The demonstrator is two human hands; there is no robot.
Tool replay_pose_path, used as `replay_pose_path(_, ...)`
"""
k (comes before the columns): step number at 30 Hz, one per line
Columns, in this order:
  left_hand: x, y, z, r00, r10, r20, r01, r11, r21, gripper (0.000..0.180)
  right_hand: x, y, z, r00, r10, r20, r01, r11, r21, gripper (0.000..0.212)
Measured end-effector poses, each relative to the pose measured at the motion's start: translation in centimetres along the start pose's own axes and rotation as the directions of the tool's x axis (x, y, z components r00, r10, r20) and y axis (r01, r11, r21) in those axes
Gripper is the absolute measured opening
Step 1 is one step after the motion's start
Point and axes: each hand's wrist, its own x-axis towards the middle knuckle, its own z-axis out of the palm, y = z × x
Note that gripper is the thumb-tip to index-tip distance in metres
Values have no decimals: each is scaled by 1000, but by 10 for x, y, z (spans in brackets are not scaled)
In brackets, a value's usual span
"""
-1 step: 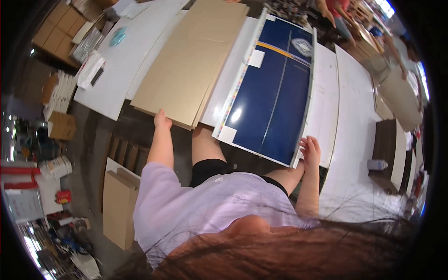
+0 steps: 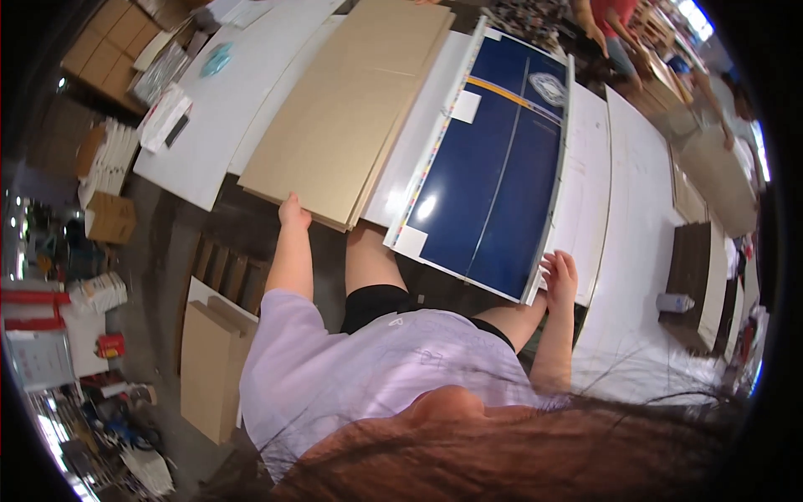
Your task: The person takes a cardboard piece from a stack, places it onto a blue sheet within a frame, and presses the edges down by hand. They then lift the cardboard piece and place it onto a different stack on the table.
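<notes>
My left hand [image 2: 294, 212] is closed on the near edge of a stack of flat brown cardboard sheets [image 2: 335, 125], thumb on top and fingers hidden beneath. To the right of the stack lies a large glossy dark blue printed sheet [image 2: 493, 176], with white margins, an orange stripe and a round white emblem. By its near right corner, my right hand [image 2: 560, 274] is raised with fingers apart and slightly bent, holding nothing. Whether its fingertips touch the sheet's edge I cannot tell. Both stacks lie on a white table [image 2: 400, 159].
A folded brown carton [image 2: 209, 368] leans near a wooden pallet [image 2: 222, 263] at left. On the right a spray can [image 2: 675, 301] stands by a stack of boards [image 2: 698, 259]. A person in a red top [image 2: 615, 21] is at the far right. A blue tape roll [image 2: 216, 60] lies far left.
The view has shifted very slightly. Both hands keep practically the same places and poses, and the cardboard and blue sheet lie as before.
</notes>
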Motion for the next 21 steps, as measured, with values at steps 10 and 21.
replay_pose_path(10,-12,92,-5,862,383,332,-222,-304,926,32,14,19,26,998,5,66,23,907,-421,13)
replay_pose_path(21,145,106,78,676,584,448,-363,-265,893,50,70,101,337,856,210,472,103,827,-554,65)
